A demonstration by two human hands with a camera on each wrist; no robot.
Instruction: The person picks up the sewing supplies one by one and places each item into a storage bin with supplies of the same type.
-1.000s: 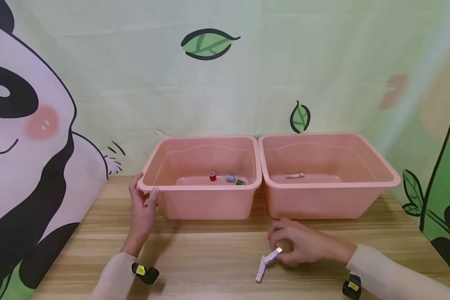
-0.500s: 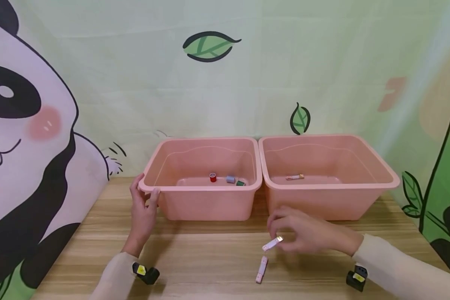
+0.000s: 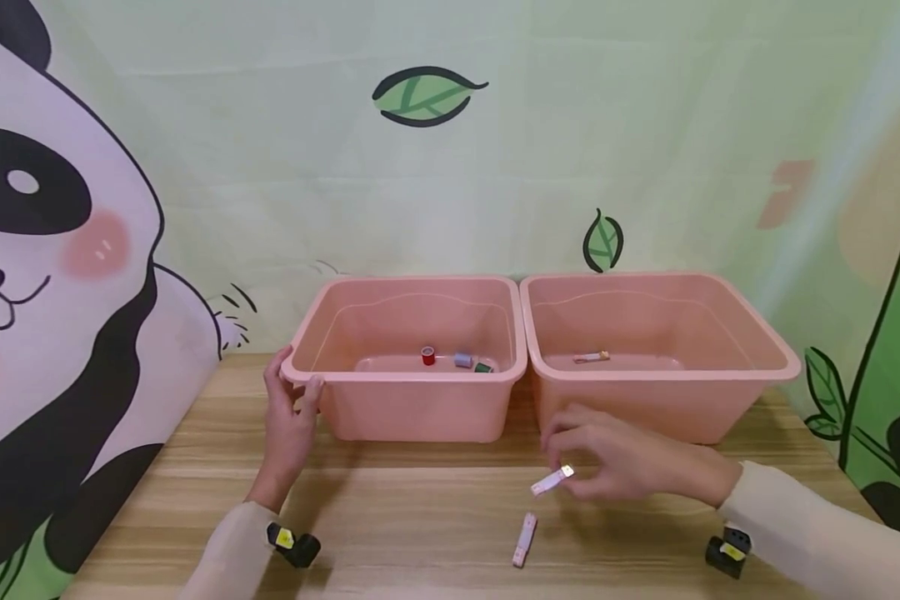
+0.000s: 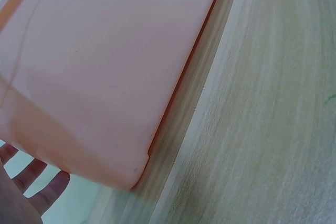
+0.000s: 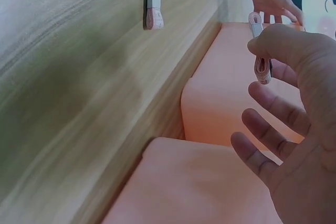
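My left hand (image 3: 288, 437) grips the front left corner of the left pink bin (image 3: 412, 408), thumb on the near side of the rim. Between thumb and index finger, my right hand (image 3: 622, 454) pinches a folded tape measure (image 3: 550, 482) above the table, in front of the right pink bin (image 3: 645, 396). In the right wrist view this tape measure (image 5: 264, 69) shows printed markings and a pale band; the other fingers are spread. A second folded tape measure (image 3: 524, 540) lies on the table below it. Another tape measure (image 3: 591, 357) lies inside the right bin.
In the left bin lie a red thread spool (image 3: 427, 357), a light blue spool (image 3: 462, 360) and a dark green spool (image 3: 483, 367). The two bins stand side by side on the wooden table (image 3: 405, 517), close to a printed cloth backdrop (image 3: 270, 167).
My right hand has lifted one tape measure off the table, away from the other one, and moved slightly toward the right bin. My left hand stays on the left bin's rim.
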